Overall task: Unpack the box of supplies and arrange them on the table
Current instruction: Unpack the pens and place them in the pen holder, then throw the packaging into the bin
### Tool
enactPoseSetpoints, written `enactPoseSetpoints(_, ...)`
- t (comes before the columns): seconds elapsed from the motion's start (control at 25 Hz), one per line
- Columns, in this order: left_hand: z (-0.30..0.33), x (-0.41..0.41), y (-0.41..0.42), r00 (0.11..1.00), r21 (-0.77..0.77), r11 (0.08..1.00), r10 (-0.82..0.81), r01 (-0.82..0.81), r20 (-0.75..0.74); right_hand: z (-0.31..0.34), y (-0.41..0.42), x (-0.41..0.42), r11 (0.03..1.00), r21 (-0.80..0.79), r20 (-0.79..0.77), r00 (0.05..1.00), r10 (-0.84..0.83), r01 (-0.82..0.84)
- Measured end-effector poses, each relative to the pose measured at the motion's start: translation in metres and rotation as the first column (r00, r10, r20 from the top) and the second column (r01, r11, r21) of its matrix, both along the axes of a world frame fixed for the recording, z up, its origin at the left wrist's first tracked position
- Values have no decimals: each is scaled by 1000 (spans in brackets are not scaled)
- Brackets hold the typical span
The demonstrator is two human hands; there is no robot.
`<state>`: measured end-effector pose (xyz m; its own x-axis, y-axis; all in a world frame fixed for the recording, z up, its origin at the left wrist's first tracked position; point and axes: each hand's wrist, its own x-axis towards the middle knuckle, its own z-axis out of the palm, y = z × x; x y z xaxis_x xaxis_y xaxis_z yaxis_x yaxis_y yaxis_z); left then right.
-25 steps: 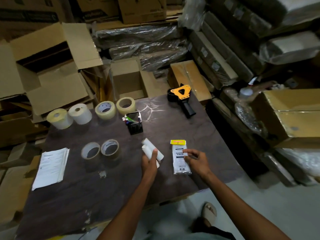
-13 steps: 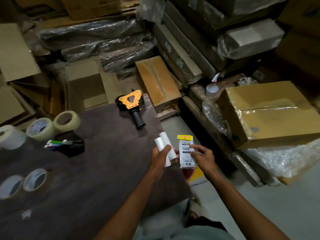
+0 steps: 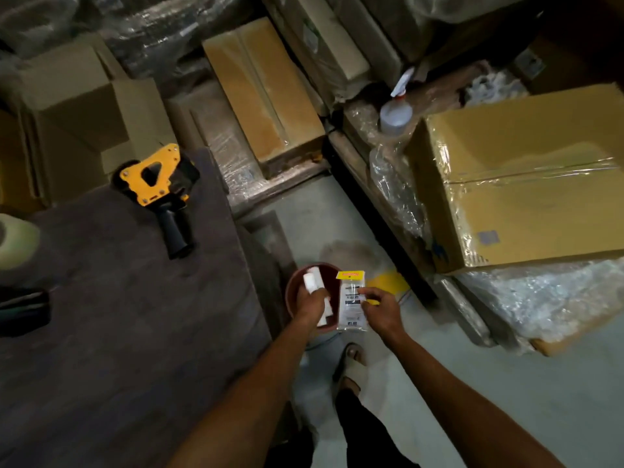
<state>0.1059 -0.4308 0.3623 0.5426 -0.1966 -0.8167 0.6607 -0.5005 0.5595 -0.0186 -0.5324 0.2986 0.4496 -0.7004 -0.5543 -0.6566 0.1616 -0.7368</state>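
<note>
Dark table point(image 3: 118, 332); left hand point(image 3: 312, 304) grips white rolls point(image 3: 312, 280), right hand point(image 3: 380, 309) pinches packet point(image 3: 351, 307) (print illegible)

This place is a storeroom or a packing area of a warehouse. Sealed cardboard boxes point(image 3: 526, 184) wrapped in clear film are stacked close together on the concrete floor point(image 3: 472, 383), beside long film-wrapped cartons point(image 3: 324, 45) and empty open boxes point(image 3: 81, 106). A yellow tape dispenser point(image 3: 158, 187) lies on the dark work table point(image 3: 118, 332), near a tape roll point(image 3: 15, 241).
</note>
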Motion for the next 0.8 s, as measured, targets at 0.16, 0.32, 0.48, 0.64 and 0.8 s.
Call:
enactPoseSetpoints(0.16,-85,11,-16,973,286,937,-225,202,52,-66,-5,26,998,52,-120,992,42,-36)
enactPoseSetpoints(0.32,-176,30,-36,971,371,904,-236,211,25,-157,-12,44,989,97,-187,974,128,-112)
enactPoseSetpoints(0.48,-275,47,-34,954,457,844,-297,280,-36,-253,-13,57,968,153,-243,942,230,-197)
enactPoseSetpoints(0.64,-348,48,-18,957,506,814,-275,284,-95,-313,-8,65,956,216,-223,944,244,-197)
enactPoseSetpoints(0.8,-389,45,-4,966,473,843,-237,257,-104,-340,5,76,927,271,-129,944,302,-259)
